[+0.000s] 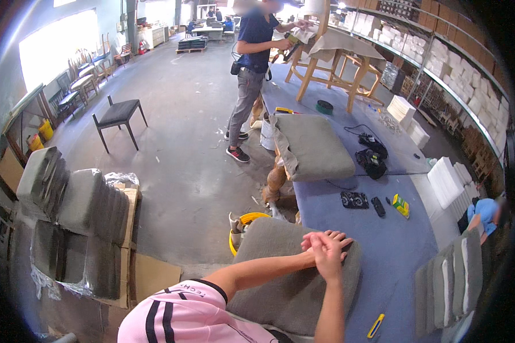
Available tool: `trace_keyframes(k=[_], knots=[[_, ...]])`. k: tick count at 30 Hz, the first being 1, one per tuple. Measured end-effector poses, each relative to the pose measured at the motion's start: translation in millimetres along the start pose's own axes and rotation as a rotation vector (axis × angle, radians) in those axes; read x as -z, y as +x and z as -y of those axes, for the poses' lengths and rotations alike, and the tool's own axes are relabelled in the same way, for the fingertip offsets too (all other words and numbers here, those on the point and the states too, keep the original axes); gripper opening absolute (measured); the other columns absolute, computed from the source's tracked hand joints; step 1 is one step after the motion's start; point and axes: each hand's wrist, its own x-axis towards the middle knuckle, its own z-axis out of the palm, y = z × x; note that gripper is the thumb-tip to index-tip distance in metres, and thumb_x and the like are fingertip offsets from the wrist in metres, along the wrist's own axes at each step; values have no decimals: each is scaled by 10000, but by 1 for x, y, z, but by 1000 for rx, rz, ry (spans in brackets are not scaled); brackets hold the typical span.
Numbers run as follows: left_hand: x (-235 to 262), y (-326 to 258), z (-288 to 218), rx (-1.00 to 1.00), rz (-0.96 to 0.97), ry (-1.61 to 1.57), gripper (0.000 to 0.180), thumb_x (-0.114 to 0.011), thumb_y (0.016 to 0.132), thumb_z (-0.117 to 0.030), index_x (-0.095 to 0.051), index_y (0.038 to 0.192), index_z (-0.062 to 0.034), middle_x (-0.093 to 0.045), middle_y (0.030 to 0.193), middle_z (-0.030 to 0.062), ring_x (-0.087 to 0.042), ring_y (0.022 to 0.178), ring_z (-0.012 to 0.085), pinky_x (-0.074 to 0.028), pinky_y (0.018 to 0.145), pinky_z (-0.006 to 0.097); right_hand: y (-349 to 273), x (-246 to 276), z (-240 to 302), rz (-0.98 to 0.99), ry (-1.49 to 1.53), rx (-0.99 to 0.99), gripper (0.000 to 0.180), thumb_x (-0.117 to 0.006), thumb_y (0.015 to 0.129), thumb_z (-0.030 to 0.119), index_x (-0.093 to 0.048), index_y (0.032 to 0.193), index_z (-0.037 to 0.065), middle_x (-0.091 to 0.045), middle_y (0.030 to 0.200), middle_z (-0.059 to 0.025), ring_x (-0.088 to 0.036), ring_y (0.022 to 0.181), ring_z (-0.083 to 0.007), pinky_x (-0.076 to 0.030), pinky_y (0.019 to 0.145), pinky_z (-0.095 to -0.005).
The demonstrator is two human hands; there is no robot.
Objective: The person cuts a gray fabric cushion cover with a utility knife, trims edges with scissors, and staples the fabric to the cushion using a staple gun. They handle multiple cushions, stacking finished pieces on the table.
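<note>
Hands meet on the near grey seat cushion, which lies on the blue tabletop directly before the person. Right hand lies over the left hand, fingers curled together and pressing on the cushion's upper right part; neither hand is seen to clamp anything, and whether the fingers pinch the fabric cannot be told.

Progress, as judged: the cushion looks fully covered in grey fabric on its visible face, so the work appears to be at a smoothing or checking stage; its underside is hidden, so fastening cannot be confirmed. A second covered cushion rests further along the tabletop on a carved wooden frame, suggesting one unit further advanced.

Tools lie apart from the hands: a yellow-and-blue cutter near the right forearm, a black tool with cable and a small yellow-green box. Wrapped grey cushions are stacked on cartons at left. Another person works on a wooden chair frame beyond.
</note>
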Motion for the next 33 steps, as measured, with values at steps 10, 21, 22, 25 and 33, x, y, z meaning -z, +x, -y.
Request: trace_keyframes(k=[10, 21, 22, 25, 33], knots=[[192, -109, -70, 98, 331, 126, 547, -745, 982, -259, -629, 1514, -202, -462, 1685, 184, -385, 1592, 414, -278, 1313, 618, 123, 31, 234, -29, -388, 968, 252, -675, 1051, 264, -771, 966, 47, -745, 825, -99, -702, 717, -195, -533, 683, -345], [283, -276, -44, 484, 316, 226, 837, -735, 886, -67, -451, 1663, -198, -326, 1755, 233, -369, 1593, 459, -376, 1278, 576, 85, 29, 10, -95, -626, 555, 118, -760, 946, 110, -801, 1045, 61, -775, 896, -126, -745, 841, -331, -584, 831, -434], [283, -292, -42, 524, 335, 213, 864, -742, 879, -63, -427, 1675, -180, -291, 1773, 247, -354, 1601, 471, -374, 1277, 583, 63, 48, -23, -89, -684, 360, 178, -754, 949, 101, -787, 1115, 44, -788, 1091, -140, -742, 1063, -349, -575, 976, -452], [275, -311, -44, 453, 448, 269, 956, -696, 900, -88, -255, 1747, -137, -152, 1814, 288, -245, 1661, 464, -269, 1333, 572, -30, 96, -73, -280, -1021, 52, 536, -800, 919, 146, -642, 1418, 33, -544, 1558, -247, -483, 1455, -459, -401, 1210, -569], [291, -270, -47, 230, 273, 65, 945, -760, 919, -147, -281, 1732, -207, -80, 1825, 288, -130, 1687, 489, -193, 1343, 633, -247, 125, -126, -411, -1002, -278, 537, -451, 1191, 430, -774, 1189, 1, -784, 1170, -202, -721, 1068, -414, -557, 955, -551]])
